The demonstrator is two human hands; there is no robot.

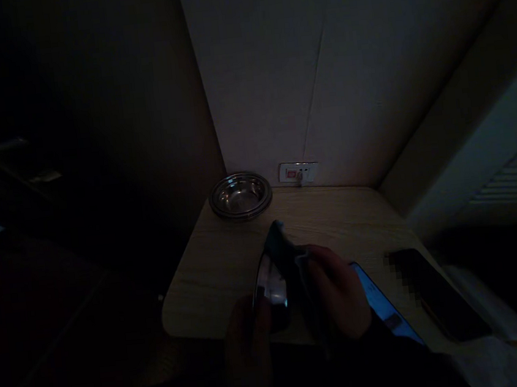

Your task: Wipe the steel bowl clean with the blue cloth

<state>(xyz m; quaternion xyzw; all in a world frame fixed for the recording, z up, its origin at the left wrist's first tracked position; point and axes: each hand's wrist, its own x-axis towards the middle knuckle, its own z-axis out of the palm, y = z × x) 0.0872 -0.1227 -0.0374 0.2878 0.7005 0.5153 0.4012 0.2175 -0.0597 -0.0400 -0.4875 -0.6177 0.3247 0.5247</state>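
Tilted on its side over the table's front edge is a shiny metal bowl [271, 287]. My left hand [249, 342] is closed on its near rim. In my right hand [337, 290] is a dark cloth [283, 249], bunched between the fingers. Part of the cloth lies against the upper rim of the bowl, and a loose end hangs below. Dim light hides the bowl's lower side and some of my fingers.
Stacked metal bowls [240, 196] stand at the back left of the wooden table [207, 279]. A lit phone [385, 303] lies right of my right hand, and a dark flat object [440, 294] beyond it. A socket panel [299, 172] is on the wall.
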